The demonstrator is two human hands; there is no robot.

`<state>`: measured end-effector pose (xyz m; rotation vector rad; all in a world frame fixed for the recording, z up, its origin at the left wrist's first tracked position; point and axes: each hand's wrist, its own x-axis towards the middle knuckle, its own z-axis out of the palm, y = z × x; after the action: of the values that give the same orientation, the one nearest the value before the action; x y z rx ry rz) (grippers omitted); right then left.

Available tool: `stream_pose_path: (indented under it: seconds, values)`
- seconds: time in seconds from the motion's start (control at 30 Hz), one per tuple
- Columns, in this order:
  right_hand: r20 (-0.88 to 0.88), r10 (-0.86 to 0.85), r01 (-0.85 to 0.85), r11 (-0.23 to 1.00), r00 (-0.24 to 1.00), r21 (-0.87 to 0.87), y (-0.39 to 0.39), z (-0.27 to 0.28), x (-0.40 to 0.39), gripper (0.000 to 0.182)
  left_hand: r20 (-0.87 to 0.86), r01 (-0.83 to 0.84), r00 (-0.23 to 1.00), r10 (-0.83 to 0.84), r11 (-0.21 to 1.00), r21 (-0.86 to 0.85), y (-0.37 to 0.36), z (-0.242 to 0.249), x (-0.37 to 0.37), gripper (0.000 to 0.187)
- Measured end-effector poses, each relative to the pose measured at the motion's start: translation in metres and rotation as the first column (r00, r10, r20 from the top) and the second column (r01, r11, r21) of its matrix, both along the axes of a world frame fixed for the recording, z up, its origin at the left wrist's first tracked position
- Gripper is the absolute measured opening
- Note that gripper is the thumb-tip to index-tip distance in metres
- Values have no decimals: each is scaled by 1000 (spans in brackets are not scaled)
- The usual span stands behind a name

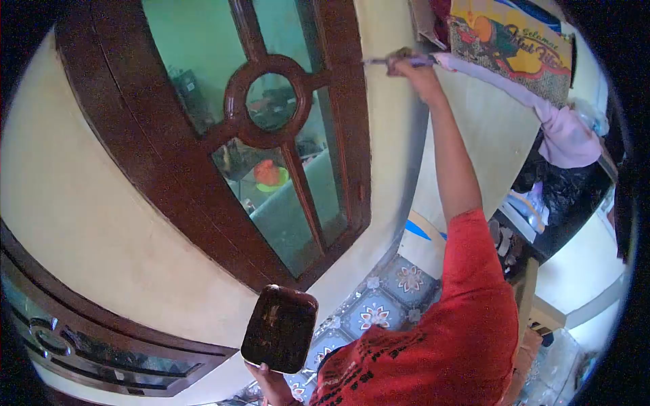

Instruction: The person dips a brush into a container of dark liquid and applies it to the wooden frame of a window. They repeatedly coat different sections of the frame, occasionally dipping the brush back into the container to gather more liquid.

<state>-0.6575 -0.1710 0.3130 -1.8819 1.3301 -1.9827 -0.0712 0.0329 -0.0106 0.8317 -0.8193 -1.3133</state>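
My left hand [272, 386] grips the lower edge of a rectangular paint tray [277, 335], coated inside with dark brown paint. The tray is tilted toward me, below the dark brown window frame [349, 135]. Stretched far up and forward, my right hand [414, 73] is closed around a slim paintbrush [379, 61] that points left. The brush tip is at the frame's right edge, beside the cream wall [386, 122]; whether it touches cannot be made out. Green-tinted glass panes [196, 40] and a round pane [271, 101] fill the frame.
At the right stands a pale panel [474, 142] with a pink cloth [569, 139] over its top. A printed cardboard box [511, 47] sits behind it, and black plastic bags [569, 193] lie lower down. Patterned tiles [372, 314] cover the floor. Another brown-framed window [122, 362] is at lower left.
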Motion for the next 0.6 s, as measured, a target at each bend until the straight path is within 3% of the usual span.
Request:
stream_pose_path:
  seconds: [0.03,0.1,0.17,0.2,0.27,0.3,0.37,0.4,0.43,0.5,0.6]
  values:
    - [40,-172,175,981,984,-87,6,21,11,21,-5,0,1000,0,1000,-10,-3,0,2,75]
    - [115,-304,319,937,946,-144,-4,74,3,26,3,9,1000,-9,1000,2,-8,-3,7,74]
    - [145,-51,104,914,988,-393,-32,121,-24,35,13,-40,999,40,999,-10,-5,5,-1,74]
    - [142,-45,99,911,989,-401,-23,132,-9,35,8,-59,998,59,998,7,-4,9,-4,75]
    - [134,-292,319,902,947,-291,8,151,38,17,5,-71,997,71,997,18,-6,8,-6,76]
    - [136,-288,316,903,948,-291,-1,144,26,17,7,-75,997,74,997,17,-6,3,-6,76]
    - [30,-639,639,768,769,-28,-24,121,-6,39,-3,-87,996,87,996,27,-2,4,-10,76]
    - [-22,-451,435,870,892,-231,-10,96,17,36,-56,-70,996,73,996,52,-4,-6,-4,77]
    - [-25,-452,435,871,892,-228,-9,79,11,36,-56,-70,996,73,996,56,-4,-7,-2,77]
    - [-19,-62,60,993,998,-99,-13,46,-16,29,-2,-39,999,39,999,33,-3,-9,1,79]
    - [57,-182,189,964,982,-185,-6,56,-20,27,43,-67,997,66,998,9,-6,-10,5,81]
